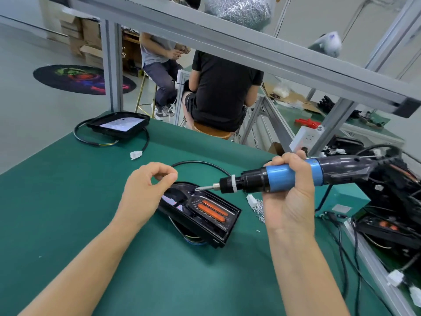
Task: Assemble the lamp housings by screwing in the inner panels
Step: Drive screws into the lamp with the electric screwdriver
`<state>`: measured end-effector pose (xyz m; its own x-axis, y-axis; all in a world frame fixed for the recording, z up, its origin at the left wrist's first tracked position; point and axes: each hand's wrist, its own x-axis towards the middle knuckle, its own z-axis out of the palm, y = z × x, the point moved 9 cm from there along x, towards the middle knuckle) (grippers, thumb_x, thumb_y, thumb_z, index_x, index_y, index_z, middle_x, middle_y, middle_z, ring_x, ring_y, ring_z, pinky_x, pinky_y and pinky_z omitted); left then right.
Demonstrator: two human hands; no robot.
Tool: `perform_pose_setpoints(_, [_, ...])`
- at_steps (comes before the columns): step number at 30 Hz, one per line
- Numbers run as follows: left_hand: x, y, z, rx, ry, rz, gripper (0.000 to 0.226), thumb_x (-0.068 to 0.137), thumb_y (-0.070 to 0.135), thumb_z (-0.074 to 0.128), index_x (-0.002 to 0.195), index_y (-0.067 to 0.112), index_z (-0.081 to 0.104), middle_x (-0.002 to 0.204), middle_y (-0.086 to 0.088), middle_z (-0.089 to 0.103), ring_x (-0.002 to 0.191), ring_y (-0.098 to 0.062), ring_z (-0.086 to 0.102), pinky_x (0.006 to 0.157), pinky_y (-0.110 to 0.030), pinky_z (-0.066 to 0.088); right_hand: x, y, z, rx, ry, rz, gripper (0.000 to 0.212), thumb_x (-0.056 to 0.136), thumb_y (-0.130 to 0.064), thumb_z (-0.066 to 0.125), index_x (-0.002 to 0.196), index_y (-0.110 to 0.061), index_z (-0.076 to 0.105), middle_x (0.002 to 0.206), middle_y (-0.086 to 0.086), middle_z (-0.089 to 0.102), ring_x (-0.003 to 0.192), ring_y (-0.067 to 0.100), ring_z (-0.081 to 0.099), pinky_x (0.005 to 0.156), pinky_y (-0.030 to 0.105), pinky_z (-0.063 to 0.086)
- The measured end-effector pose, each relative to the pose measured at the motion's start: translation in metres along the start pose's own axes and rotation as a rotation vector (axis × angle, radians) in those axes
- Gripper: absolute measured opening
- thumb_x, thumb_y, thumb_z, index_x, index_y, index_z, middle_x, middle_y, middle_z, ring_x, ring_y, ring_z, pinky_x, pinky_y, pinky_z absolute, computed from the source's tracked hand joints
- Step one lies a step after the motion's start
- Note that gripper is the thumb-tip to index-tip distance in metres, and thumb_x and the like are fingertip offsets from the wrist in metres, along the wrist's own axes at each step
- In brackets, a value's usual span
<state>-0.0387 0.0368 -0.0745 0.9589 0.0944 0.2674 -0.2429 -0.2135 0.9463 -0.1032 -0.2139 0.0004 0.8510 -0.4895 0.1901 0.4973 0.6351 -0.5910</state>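
Right hand (289, 197) grips electric screwdriver (280, 176), bit over lamp housing (200, 213); left hand (145, 192) curled, thumb touching forefinger, contents unclear. Second housing (118, 125) upper left, loose screws (258, 207) right of center, green mat (68, 213).

Left hand (145, 190) is covering the near-left corner of the lamp housing (202, 215); what its thumb and forefinger are pinching, if anything, is too small to tell. Right hand (288, 192) is hiding the middle of the electric screwdriver (273, 177) body. Screw at the bit tip is reading only as a pale blur. Loose screws (259, 209) beside the housing are partly blocked by the right wrist. Tabletop (68, 213) is running off the bottom edge. Tangled housings (391, 201) at right are being cut by the frame edge.
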Motion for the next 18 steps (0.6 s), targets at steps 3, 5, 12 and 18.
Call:
perform_pose_setpoints(3, [-0.005, -0.017, -0.003, 0.131, 0.017, 0.000, 0.018, 0.088, 0.018, 0.064, 0.078, 0.034, 0.065, 0.088, 0.012, 0.057, 0.080, 0.009, 0.048, 0.069, -0.006, 0.033, 0.000, 0.019, 0.002, -0.057, -0.013, 0.035, 0.024, 0.090, 0.002, 0.056, 0.099, -0.018, 0.049, 0.071, -0.005, 0.056, 0.061, 0.010, 0.059, 0.065, 0.023, 0.052])
perform_pose_setpoints(5, [-0.008, -0.023, 0.002, 0.140, -0.018, 0.005, 0.020, 0.088, 0.016, 0.063, 0.078, 0.033, 0.065, 0.089, 0.017, 0.056, 0.087, 0.015, 0.046, 0.069, 0.000, 0.031, -0.001, 0.031, 0.004, -0.101, -0.029, 0.048, 0.024, 0.089, 0.003, 0.057, 0.098, -0.018, 0.049, 0.072, -0.005, 0.056, 0.061, 0.011, 0.058, 0.064, 0.023, 0.052])
perform_pose_setpoints(12, [-0.007, -0.033, 0.007, 0.200, -0.214, 0.051, 0.022, 0.082, 0.003, 0.067, 0.070, 0.021, 0.065, 0.101, 0.019, 0.063, 0.096, 0.005, 0.052, 0.081, -0.005, 0.031, -0.009, 0.062, 0.013, -0.260, -0.121, 0.054, 0.032, 0.077, -0.003, 0.063, 0.100, -0.017, 0.046, 0.065, -0.007, 0.056, 0.067, 0.014, 0.051, 0.066, 0.025, 0.046])
perform_pose_setpoints(18, [-0.006, -0.033, 0.009, 0.273, -0.255, 0.054, 0.021, 0.083, 0.007, 0.066, 0.071, 0.024, 0.065, 0.106, 0.019, 0.059, 0.097, -0.006, 0.051, 0.084, -0.023, 0.032, -0.012, 0.075, 0.018, -0.339, -0.183, 0.074, 0.036, 0.075, -0.005, 0.062, 0.104, -0.016, 0.044, 0.065, -0.007, 0.055, 0.070, 0.017, 0.048, 0.062, 0.026, 0.044])
